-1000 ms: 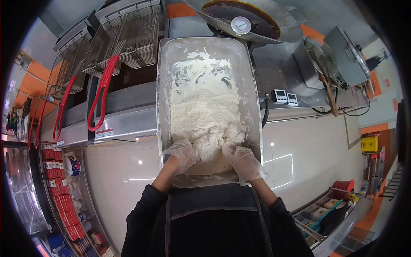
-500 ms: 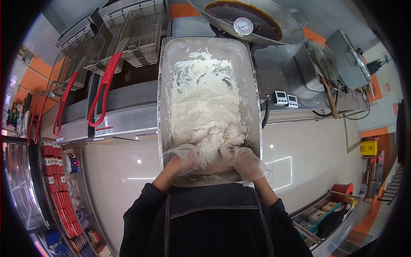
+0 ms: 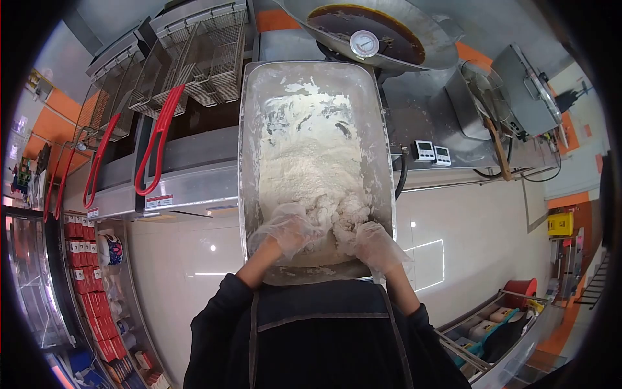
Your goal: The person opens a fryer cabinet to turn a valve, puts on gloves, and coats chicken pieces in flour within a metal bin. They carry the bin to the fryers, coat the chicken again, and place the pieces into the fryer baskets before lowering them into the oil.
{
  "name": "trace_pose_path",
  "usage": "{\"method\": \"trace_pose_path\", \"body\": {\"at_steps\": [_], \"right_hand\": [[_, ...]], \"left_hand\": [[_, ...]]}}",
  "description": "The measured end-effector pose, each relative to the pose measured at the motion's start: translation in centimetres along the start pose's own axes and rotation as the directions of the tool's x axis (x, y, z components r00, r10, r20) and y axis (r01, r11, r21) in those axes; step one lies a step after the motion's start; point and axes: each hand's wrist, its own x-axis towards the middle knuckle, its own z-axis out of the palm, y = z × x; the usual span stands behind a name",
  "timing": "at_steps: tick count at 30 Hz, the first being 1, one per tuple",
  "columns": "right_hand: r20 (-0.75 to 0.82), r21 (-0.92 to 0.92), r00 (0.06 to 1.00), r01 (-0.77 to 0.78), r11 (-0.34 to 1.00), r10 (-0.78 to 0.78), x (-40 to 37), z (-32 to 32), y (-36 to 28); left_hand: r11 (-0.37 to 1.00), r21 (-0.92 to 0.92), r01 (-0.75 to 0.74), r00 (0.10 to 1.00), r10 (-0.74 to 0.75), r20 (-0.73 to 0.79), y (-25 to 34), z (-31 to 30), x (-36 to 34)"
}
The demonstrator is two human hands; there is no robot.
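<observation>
A deep metal pan (image 3: 381, 155) in front of me holds white flour (image 3: 311, 162), with several lumpy flour-coated pieces (image 3: 350, 214) heaped at its near end. What lies under the coating cannot be made out. My left hand (image 3: 291, 230), in a clear plastic glove, lies over the left side of the heap with its fingers stretched out toward the right. On the other side my right hand (image 3: 378, 247), gloved the same way, has its fingers curled against a flour-coated piece by the pan's right wall. Its fingertips are partly hidden in the coating.
Fryer baskets (image 3: 217, 58) with red handles (image 3: 160, 139) stand at the left. Behind the pan sits a wide wok (image 3: 447, 48) of dark oil with a dial thermometer (image 3: 364, 44). Two digital timers (image 3: 432, 152) and a metal pot (image 3: 465, 107) are on the right counter.
My left hand has moved up and right, from beside the heap to over it. My right hand has shifted slightly and stays at the coated pieces.
</observation>
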Motion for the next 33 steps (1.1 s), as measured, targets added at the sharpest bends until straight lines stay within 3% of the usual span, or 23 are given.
{"method": "trace_pose_path", "body": {"at_steps": [3, 8, 13, 15, 18, 19, 22, 23, 26, 29, 30, 31, 32, 33], "right_hand": [[-0.008, -0.002, 0.997, 0.081, 0.997, -0.081, -0.1, -0.9, -0.5], [0.006, -0.046, 1.0, -0.011, 0.999, 0.012, 0.0, 0.0, -0.9], [-0.004, -0.018, 0.994, -0.107, 0.994, 0.107, 0.0, 0.4, -0.9], [-0.029, 0.041, 0.981, -0.19, 0.981, 0.191, 0.1, 1.1, -0.3], [-0.013, 0.18, 0.964, -0.259, 0.949, 0.266, 0.1, -0.9, -0.1], [-0.016, 0.228, 0.954, -0.289, 0.93, 0.3, 0.2, -1.5, -0.1], [-0.009, 0.342, 0.924, -0.357, 0.869, 0.383, 0.5, -2.8, 0.0], [-0.001, 0.361, 0.917, -0.372, 0.856, 0.399, 0.5, -3.1, 0.2], [-0.025, 0.381, 0.911, -0.371, 0.847, 0.411, 0.3, -2.8, 0.6], [-0.046, 0.382, 0.915, -0.354, 0.854, 0.4, 0.2, -2.1, 1.0], [-0.048, 0.383, 0.917, -0.349, 0.855, 0.396, 0.3, -2.0, 1.1], [-0.018, 0.391, 0.912, -0.371, 0.842, 0.41, 0.4, -2.2, 1.0], [0.013, 0.398, 0.905, -0.394, 0.829, 0.424, 0.4, -2.8, 0.7], [0.045, 0.403, 0.898, -0.417, 0.815, 0.438, 0.4, -3.0, 0.5]], "left_hand": [[0.916, 0.391, 0.09, 0.971, -0.168, 0.17, 1.9, -0.9, 1.3], [0.954, 0.282, 0.106, 0.976, -0.154, 0.156, 2.9, 0.2, 1.6], [0.916, 0.186, 0.355, 0.874, -0.396, 0.283, 6.8, -3.3, 1.2], [0.869, 0.036, 0.494, 0.824, -0.481, 0.3, 7.4, -4.7, 1.4], [0.622, -0.534, 0.573, 0.806, -0.544, 0.232, 3.9, -2.9, 1.2], [0.327, -0.803, 0.498, 0.799, -0.532, 0.279, 2.5, -2.6, 1.2], [0.168, -0.92, 0.355, 0.777, -0.6, 0.19, 5.2, -6.6, 1.4], [0.101, -0.966, 0.236, 0.807, -0.574, 0.137, 3.7, -6.1, 0.9], [0.577, -0.725, 0.376, 0.872, -0.486, 0.065, -2.4, -5.6, 1.9], [0.385, -0.911, 0.145, 0.911, -0.41, -0.028, -3.4, -5.4, 2.2], [0.723, -0.605, 0.335, 0.887, -0.458, -0.056, -0.3, -6.8, 2.3], [0.87, -0.153, 0.469, 0.868, -0.486, -0.105, 5.7, -9.2, 2.6], [0.792, 0.332, 0.512, 0.858, -0.486, -0.164, 9.1, -10.3, 2.9], [0.816, 0.29, 0.499, 0.843, -0.381, -0.379, 7.8, -8.6, 3.3]]}}
